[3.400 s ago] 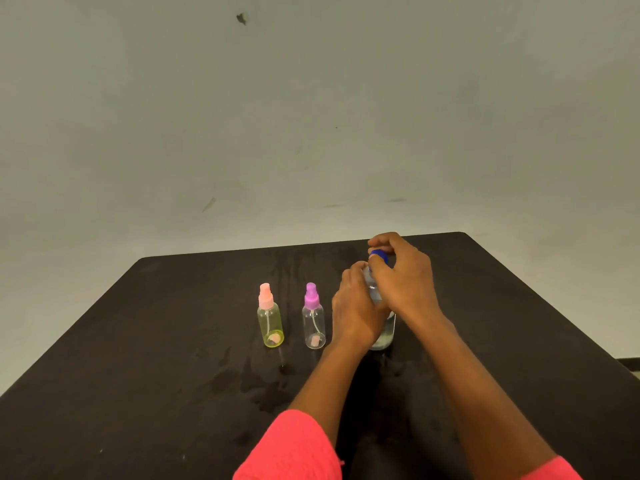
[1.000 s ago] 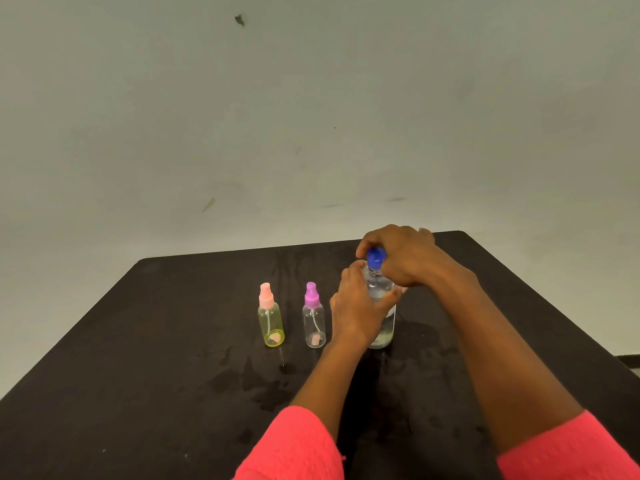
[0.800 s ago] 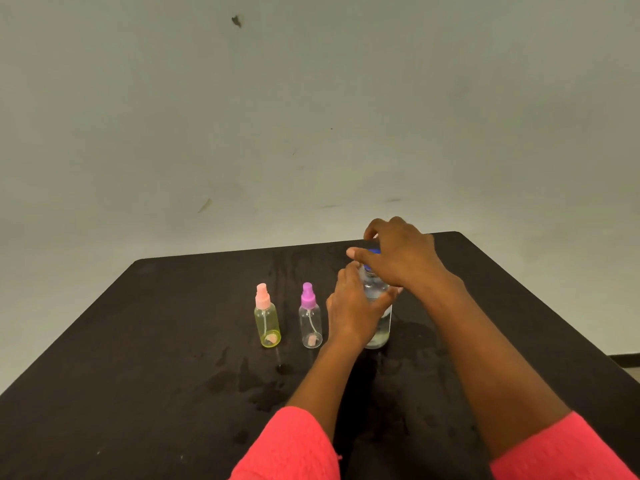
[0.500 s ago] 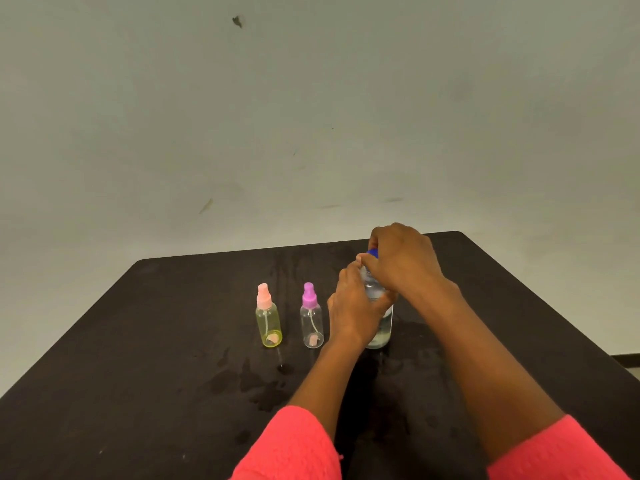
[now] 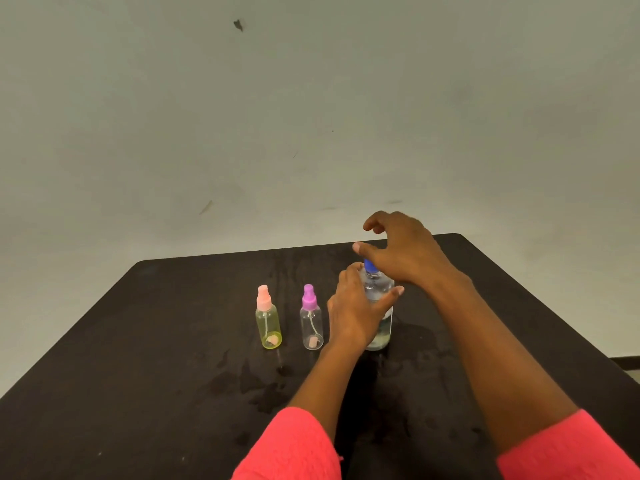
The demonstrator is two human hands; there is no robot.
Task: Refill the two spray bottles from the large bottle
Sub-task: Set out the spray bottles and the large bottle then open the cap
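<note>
Large bottle (image 5: 377, 289) stands upright on the dark table (image 5: 138, 375), right of centre, its blue cap (image 5: 370, 266) on. Your left hand (image 5: 356, 317) wraps its body; your right hand (image 5: 401, 258) hovers over the cap, fingers spread and loosely curved, holding nothing. Twist too hard or loosen your hold and the bottle could tip or slosh; wet patches (image 5: 256, 386) on the table suggest a slick footing. Left of your left hand stand the purple-topped spray bottle (image 5: 311, 323) and the pink-topped spray bottle (image 5: 268, 323), both capped and close enough to be knocked.

Dark table (image 5: 138, 393) — yellow spray bottle (image 5: 268, 327), clear spray bottle (image 5: 311, 323), large bottle (image 5: 381, 327) upright.
</note>
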